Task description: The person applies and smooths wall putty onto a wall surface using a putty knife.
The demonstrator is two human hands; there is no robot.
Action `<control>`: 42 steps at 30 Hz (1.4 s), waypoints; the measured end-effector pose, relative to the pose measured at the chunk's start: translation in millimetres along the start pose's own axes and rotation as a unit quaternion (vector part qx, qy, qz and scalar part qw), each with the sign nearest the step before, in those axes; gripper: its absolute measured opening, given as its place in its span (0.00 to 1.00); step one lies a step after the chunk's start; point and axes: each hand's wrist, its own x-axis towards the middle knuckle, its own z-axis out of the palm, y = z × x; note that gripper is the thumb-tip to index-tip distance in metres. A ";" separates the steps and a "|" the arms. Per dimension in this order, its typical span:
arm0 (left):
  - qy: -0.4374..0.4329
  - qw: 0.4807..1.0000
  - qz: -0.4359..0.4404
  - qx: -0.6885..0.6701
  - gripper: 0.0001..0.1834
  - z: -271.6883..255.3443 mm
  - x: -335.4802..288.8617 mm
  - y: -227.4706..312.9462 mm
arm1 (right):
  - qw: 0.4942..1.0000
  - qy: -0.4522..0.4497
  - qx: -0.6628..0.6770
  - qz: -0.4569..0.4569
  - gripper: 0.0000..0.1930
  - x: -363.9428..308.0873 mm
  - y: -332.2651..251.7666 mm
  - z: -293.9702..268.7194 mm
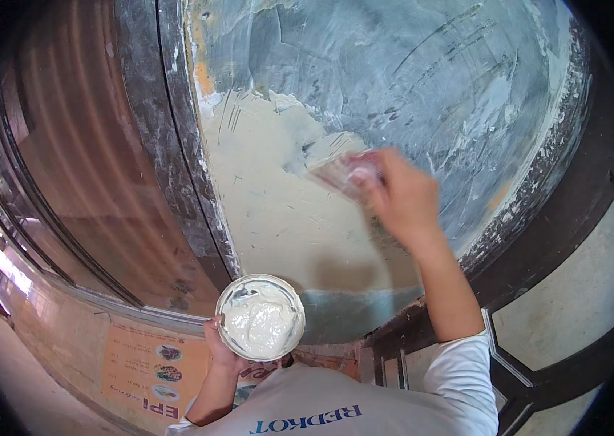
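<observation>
Just right of the frame's centre, my right hand [405, 195] pinches a blurred reddish, pale-bladed scraper [337, 174] between thumb and fingers, its blade pointing left from my grip over the cream filler [271, 218] on the blue-grey wall [423, 73]; the blur keeps me from telling its exact long axis or whether its edge touches. At the lower centre, my left hand [223, 352] is curled around the left side of a round tub [302, 317], whose mouth faces up toward me, showing wet white paste [260, 320] inside.
</observation>
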 end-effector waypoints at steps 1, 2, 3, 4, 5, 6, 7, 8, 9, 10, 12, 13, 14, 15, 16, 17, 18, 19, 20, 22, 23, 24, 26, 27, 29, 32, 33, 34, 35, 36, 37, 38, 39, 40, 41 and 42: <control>0.006 1.000 0.001 -0.002 0.39 -1.8 -2.2 1.6 | 0.994 0.072 0.024 0.079 0.13 7.2 0.4 -11.1; 0.012 1.000 0.002 -0.003 0.39 -3.5 -3.6 3.1 | 0.976 0.142 0.048 0.157 0.13 12.6 2.0 -18.5; 0.001 1.000 -0.003 -0.010 0.39 -3.1 -2.5 4.3 | 0.968 0.173 0.076 0.168 0.14 13.0 4.7 -24.5; -0.001 1.000 -0.006 -0.011 0.39 -3.4 -1.3 5.8 | 0.968 0.173 0.073 0.169 0.14 11.6 1.2 -21.1; -0.010 1.000 -0.007 -0.015 0.39 -4.6 -1.0 7.1 | 0.983 0.131 0.048 0.122 0.15 7.8 -4.7 -12.1; -0.024 0.999 -0.013 -0.018 0.39 -4.5 0.7 8.6 | 0.993 0.090 0.019 0.077 0.15 2.4 -7.5 -4.3; 0.002 1.000 -0.011 0.012 0.40 -7.6 1.4 9.8 | 0.998 0.031 0.029 0.034 0.16 -4.8 -4.9 7.6; 0.002 1.000 -0.010 0.011 0.40 -10.1 0.7 11.4 | 0.999 0.031 0.030 0.033 0.16 -1.4 -6.9 7.0; -0.004 1.000 -0.010 0.002 0.40 -12.3 0.1 13.1 | 0.993 0.041 0.028 0.109 0.16 4.2 -7.7 3.8; -0.013 1.000 -0.012 -0.008 0.40 -14.3 0.1 14.4 | 0.981 0.051 0.024 0.185 0.16 9.9 -5.9 1.1; -0.008 1.000 -0.012 -0.015 0.40 -15.3 -3.2 18.1 | 0.966 0.157 0.090 0.184 0.16 16.2 2.8 -4.8; -0.004 1.000 -0.014 -0.021 0.40 -16.0 -4.0 19.4 | 0.953 0.212 0.118 0.181 0.16 18.1 -2.0 -11.4; -0.005 1.000 -0.014 -0.022 0.40 -19.5 -2.7 20.0 | 0.937 0.266 0.146 0.177 0.16 19.1 -6.1 -14.4; -0.006 1.000 -0.013 -0.020 0.40 -24.4 -0.4 20.4 | 0.955 0.200 0.133 0.174 0.16 16.1 -13.2 -6.0; -0.008 1.000 -0.014 -0.016 0.40 -26.8 0.3 21.5 | 0.955 0.201 0.131 0.175 0.16 13.0 -19.5 2.3; -0.011 1.000 -0.016 -0.016 0.40 -27.2 0.4 23.7 | 0.988 0.104 0.038 0.103 0.15 10.5 -24.8 11.3; -0.004 1.000 -0.012 -0.008 0.40 -26.9 0.0 26.1 | 0.998 0.005 -0.056 0.029 0.15 9.4 -27.5 16.2; 0.003 1.000 -0.005 -0.001 0.40 -27.5 -0.4 29.3 | 0.998 0.040 -0.001 0.048 0.15 14.5 -23.1 16.2; 0.003 1.000 -0.004 -0.001 0.40 -29.1 -1.1 31.8 | 0.998 0.040 -0.001 0.047 0.15 20.4 -16.3 11.1; -0.025 0.999 -0.009 -0.025 0.39 -32.5 -3.0 35.6 | 0.958 0.232 0.068 0.156 0.15 30.2 -7.7 -6.5; -0.028 0.999 -0.009 -0.014 0.40 -33.1 -4.5 37.9 | 0.948 0.244 0.108 0.172 0.15 32.2 -14.5 -14.8; -0.028 0.999 -0.009 -0.014 0.40 -35.2 -3.7 39.3 | 0.948 0.244 0.109 0.171 0.15 31.0 -20.1 -10.0; -0.013 1.000 -0.012 0.003 0.40 -37.8 -1.3 41.0 | 0.983 0.098 0.074 0.135 0.16 24.9 -33.6 -0.1; -0.001 1.000 -0.007 -0.007 0.41 -47.3 3.7 36.3 | 0.998 0.057 0.019 0.035 0.17 21.3 -31.1 10.4; -0.011 1.000 -0.016 -0.014 0.41 -49.8 4.1 40.3 | 0.991 0.095 0.009 0.090 0.16 27.1 -26.8 9.2; -0.017 0.999 -0.021 -0.023 0.41 -52.2 6.0 44.4 | 0.957 0.179 0.087 0.212 0.14 33.3 -18.5 -7.1; -0.013 0.999 -0.017 -0.024 0.42 -53.5 6.8 45.5 | 0.955 0.205 0.102 0.190 0.14 31.9 -18.7 -9.0; -0.015 0.999 -0.019 -0.024 0.42 -57.4 7.9 45.6 | 0.951 0.231 0.116 0.169 0.14 28.8 -20.1 -10.0; -0.020 0.999 -0.024 -0.027 0.42 -63.3 10.1 45.3 | 0.966 0.178 0.123 0.142 0.15 25.6 -24.2 -2.5; -0.026 0.999 -0.030 -0.031 0.42 -66.7 11.7 45.6 | 0.966 0.179 0.122 0.143 0.15 22.7 -22.9 4.9; -0.013 1.000 -0.011 -0.011 0.42 -64.1 12.0 47.0 | 0.982 0.124 0.042 0.134 0.15 18.8 -20.9 11.7; -0.016 1.000 -0.015 -0.010 0.42 -65.8 12.4 48.1 | 0.989 0.067 -0.038 0.124 0.14 16.3 -20.4 14.5; -0.018 1.000 -0.020 -0.016 0.41 -68.0 12.1 48.7 | 0.975 0.085 -0.048 0.198 0.14 17.6 -17.8 8.3; -0.018 0.999 -0.021 -0.024 0.41 -69.6 12.7 49.1 | 0.975 0.085 -0.049 0.199 0.14 18.6 -11.2 4.2; -0.030 0.999 -0.028 -0.028 0.40 -69.0 11.5 52.2 | 0.963 0.186 0.003 0.195 0.15 18.7 -4.0 -0.2; -0.031 0.999 -0.028 -0.028 0.40 -69.6 11.8 53.4 | 0.939 0.284 0.055 0.188 0.15 18.9 -0.9 -2.1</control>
